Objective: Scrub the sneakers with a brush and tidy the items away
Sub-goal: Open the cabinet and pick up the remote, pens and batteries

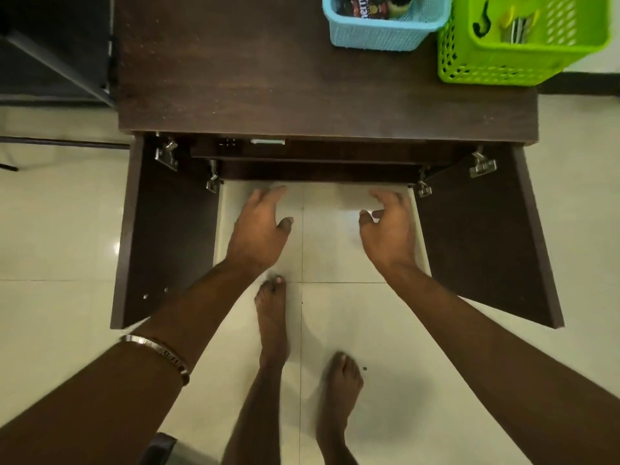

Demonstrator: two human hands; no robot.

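The fingers of the left hand [258, 229] are spread and loosely bent, and they hold nothing; the thumb stands apart toward the middle. The fingers of the right hand [389, 229] are the same: relaxed, a little curled, empty. Both hands hang in front of the open cabinet [302, 95], just before its lower opening, one on each side of the middle. The left door [167, 236] and the right door [486, 236] of the cabinet are swung wide open toward the person. A metal bracelet [157, 352] is on the left forearm. Two bare feet stand on the pale tiled floor [50, 229] in front of the cabinet.

On top of the cabinet, at its far right corner, stand a blue basket [379, 31] and, beside it, a green basket [503, 58].

The sneakers and the brush are not visible. Probably they are inside the cabinet, under its top, where the camera cannot see, so their direction and long axis cannot be told.

The step seems to be reaching into the cabinet, to take the shoes out or after putting them back; which one is not clear. To do it well, the person should bend lower to see the shelf, keep the wrists away from the door hinges, and grip each shoe along its length.
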